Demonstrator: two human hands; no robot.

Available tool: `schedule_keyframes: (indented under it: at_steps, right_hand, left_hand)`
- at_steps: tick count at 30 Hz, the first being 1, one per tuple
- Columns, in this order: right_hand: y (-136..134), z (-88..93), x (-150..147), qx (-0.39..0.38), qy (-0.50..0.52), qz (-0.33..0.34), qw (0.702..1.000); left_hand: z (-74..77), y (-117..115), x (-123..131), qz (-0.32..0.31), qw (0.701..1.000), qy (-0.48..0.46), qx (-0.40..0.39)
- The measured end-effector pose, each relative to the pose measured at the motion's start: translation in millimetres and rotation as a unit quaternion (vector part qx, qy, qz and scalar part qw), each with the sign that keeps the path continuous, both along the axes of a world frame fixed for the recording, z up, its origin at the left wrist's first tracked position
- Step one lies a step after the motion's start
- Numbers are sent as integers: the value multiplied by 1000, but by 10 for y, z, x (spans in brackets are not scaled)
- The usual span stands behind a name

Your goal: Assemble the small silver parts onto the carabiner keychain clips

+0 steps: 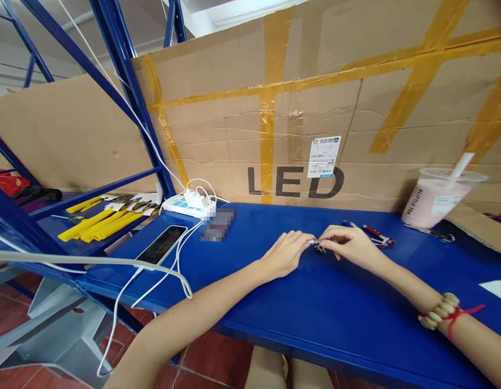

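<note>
My left hand [286,253] reaches in from the left with its fingers pinched together. Between its fingertips and those of my right hand [351,244] is a small silvery metal piece [313,241], held by both just above the blue tabletop. My right hand's thumb and fingers close on the right end of it. Right under the piece are small dark bits [320,249], too small to name. Behind my right hand lie a red pen [372,232] and a dark blue pen [346,223], both partly hidden.
A plastic cup of pink drink [434,200] with a straw stands at the right, near dark keys [440,235]. To the left are a plugged-in phone [163,246], a white power strip [185,205] and trailing cables. A large cardboard sheet [234,135] walls off the back.
</note>
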State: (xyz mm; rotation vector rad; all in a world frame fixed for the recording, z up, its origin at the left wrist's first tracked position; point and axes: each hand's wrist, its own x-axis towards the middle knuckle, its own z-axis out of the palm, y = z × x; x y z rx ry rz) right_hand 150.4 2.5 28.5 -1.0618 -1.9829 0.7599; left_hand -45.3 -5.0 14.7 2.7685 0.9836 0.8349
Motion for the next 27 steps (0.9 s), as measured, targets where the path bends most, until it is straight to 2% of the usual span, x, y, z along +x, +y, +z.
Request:
schedule_keyframes:
  at_steps: [7,14,19,23,27]
  right_hand:
    - [-37,-12,-21,-31,-54,77,995]
    - [-7,-10,23,6,-30,62,998]
    - [-21,0,67,13,-96,93,991]
    - [-69,28,40,75,-181,103,975]
    - [-142,30,-55,180,-271,49,944]
  left_hand:
    - [12,97,-72,-64,998,-8,0]
    - [-2,20,-46,-82,995,-48,-27]
    - [-6,-20,-40,-88,995,-23,-50]
    - [-19,-21,-49,-84,995,-6,-60]
    - [-49,-6,-55,-62,997,-7,-54]
